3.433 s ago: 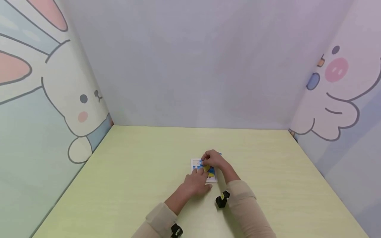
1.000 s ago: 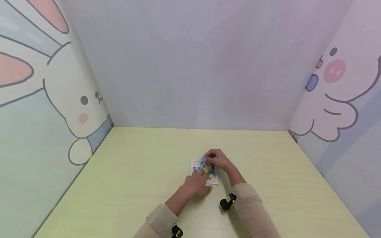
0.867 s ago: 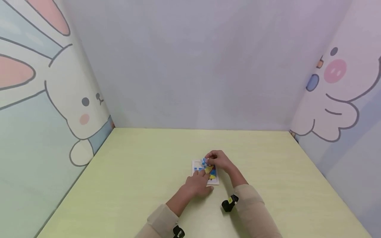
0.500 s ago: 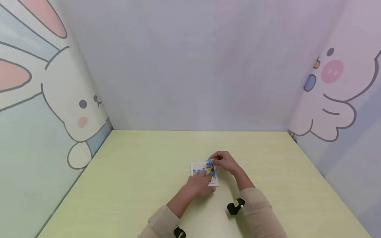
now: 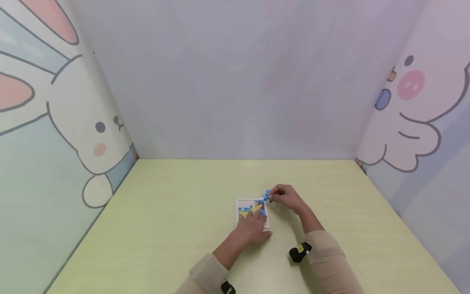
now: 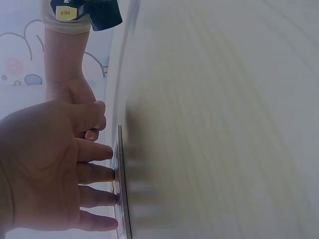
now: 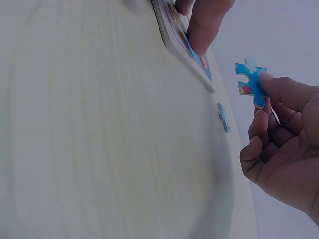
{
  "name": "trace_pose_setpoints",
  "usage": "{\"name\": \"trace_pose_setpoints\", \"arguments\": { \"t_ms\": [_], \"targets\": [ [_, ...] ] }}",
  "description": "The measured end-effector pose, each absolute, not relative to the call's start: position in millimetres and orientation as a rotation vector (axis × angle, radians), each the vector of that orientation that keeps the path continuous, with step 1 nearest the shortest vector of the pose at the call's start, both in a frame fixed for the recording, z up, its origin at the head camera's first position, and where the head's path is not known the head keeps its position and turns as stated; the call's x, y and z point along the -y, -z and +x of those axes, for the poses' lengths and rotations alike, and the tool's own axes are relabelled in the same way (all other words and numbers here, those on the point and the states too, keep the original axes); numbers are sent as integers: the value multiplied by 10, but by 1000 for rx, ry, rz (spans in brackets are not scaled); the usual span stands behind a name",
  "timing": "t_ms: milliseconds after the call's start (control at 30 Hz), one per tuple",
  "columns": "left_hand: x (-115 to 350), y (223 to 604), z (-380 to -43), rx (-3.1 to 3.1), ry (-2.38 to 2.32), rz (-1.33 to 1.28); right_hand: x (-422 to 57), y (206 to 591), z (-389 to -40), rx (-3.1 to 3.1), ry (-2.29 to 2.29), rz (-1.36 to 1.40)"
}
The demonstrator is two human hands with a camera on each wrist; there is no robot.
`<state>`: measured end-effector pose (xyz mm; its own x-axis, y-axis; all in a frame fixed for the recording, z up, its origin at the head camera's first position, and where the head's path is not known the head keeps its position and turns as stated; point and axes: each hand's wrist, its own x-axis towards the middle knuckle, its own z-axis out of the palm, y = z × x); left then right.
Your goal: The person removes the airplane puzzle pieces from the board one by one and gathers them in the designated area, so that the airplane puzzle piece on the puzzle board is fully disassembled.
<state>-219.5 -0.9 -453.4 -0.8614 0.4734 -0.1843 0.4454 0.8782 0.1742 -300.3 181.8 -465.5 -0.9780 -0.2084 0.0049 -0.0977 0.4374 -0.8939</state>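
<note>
A small jigsaw puzzle in a white-rimmed tray [image 5: 237,216] lies on the table, its picture in blue, yellow and red, with a pale bare area along the top left. My left hand [image 5: 251,228] rests across its lower part with fingers extended, covering some of the picture; the left wrist view shows those straight fingertips [image 6: 102,173] touching the tray. Just beyond the tray's top right corner, my right hand [image 5: 288,198] pinches a blue puzzle piece [image 7: 255,83] between thumb and index finger. In the right wrist view this piece is held above the table, a bit of red at its edge.
Another loose blue piece [image 7: 223,117] lies on the table beside the tray, below my right hand. The pale yellow tabletop [image 5: 176,196] spreads around, bounded by a plain back wall [image 5: 235,81] and side walls with cartoon animals.
My right hand has moved right from above the puzzle, carrying the blue piece past the tray's top right corner. My left hand has shifted slightly to the right on the puzzle.
</note>
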Motion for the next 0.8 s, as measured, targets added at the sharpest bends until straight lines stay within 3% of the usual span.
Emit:
{"name": "trace_pose_setpoints", "arguments": {
  "t_ms": [800],
  "targets": [
    [32,4585,-2191,-2830,-182,747,-2336,4699,-3183,-2660,1482,-138]
  ]
}}
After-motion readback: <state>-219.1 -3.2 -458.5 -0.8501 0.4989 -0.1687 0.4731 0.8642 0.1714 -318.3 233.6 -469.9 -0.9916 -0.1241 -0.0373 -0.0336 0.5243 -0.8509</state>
